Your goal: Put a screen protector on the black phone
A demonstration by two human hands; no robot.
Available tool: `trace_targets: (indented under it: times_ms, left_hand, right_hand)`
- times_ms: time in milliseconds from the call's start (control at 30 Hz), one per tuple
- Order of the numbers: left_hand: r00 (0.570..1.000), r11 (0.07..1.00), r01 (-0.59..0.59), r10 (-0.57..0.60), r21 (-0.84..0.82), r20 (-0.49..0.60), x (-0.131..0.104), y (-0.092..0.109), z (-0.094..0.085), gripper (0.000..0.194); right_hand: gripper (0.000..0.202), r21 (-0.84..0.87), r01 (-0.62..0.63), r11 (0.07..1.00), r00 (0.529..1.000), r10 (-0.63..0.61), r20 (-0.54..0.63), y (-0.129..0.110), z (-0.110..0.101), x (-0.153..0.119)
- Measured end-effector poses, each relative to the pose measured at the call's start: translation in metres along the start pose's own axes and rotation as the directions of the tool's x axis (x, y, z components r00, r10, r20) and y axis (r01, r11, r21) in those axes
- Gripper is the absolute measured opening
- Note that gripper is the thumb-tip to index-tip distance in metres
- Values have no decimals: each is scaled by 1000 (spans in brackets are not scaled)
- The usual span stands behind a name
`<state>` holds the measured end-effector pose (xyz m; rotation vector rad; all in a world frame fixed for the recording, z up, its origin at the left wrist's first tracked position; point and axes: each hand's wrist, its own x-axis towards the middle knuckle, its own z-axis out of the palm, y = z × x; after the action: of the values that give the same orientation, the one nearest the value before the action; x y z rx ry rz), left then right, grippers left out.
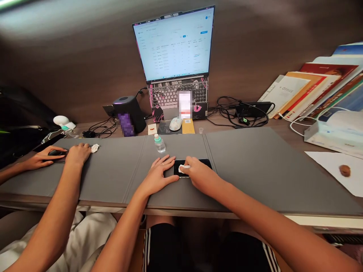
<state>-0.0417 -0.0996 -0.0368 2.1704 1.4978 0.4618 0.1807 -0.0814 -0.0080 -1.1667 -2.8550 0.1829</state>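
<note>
A smartphone point(204, 163) with a dark screen lies flat on the grey desk mat point(249, 170). My left hand point(159, 173) rests on the mat with its fingers spread, thumb and fingertips at the phone's left end. Pinched in my right hand point(198, 174) is a crumpled white tissue point(183, 168), pressed on the screen; the palm covers part of the phone. Just beyond my left hand stands a small clear bottle point(159, 144) with a teal and white top, upright.
At the back stands an open laptop point(176, 49), with a white mouse point(176, 124) before it. Books point(312, 87) lean at the right, near tangled cables point(241, 111). On the left, another person's hands point(76, 154) work near a crumpled tissue point(95, 148). A black speaker point(130, 109) stands behind.
</note>
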Motion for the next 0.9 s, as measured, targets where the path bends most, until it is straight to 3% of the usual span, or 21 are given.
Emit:
trace_targets:
  times_ms: [200,300,400,500,767,900]
  left_hand:
    - [1000,1000,-11,11,0,-13,0,0,0,59]
    - [1000,1000,-14,14,-1,-12,0,-2,1,59]
    - [1000,1000,-14,14,-3,-6,1,-3,2,59]
    - [1000,1000,-11,11,-4,-8,1,-4,2,59]
    - [999,1000,-9,8,-21,-34,0,-3,2,59]
    - [999,999,9,-11,-34,-50,0,-3,4,59]
  right_hand:
    - [31,-12,-89,996,996,89,-14,24,-10,-11]
    - [20,-22,-97,995,995,96,-9,16,-8,3]
    - [35,-18,-76,997,997,76,-1,-1,-3,23]
    - [37,-16,-75,997,997,75,5,-10,-1,33]
    - [34,-54,-157,986,987,158,11,21,-8,2]
    - [35,-62,-159,985,987,161,23,19,-10,4]
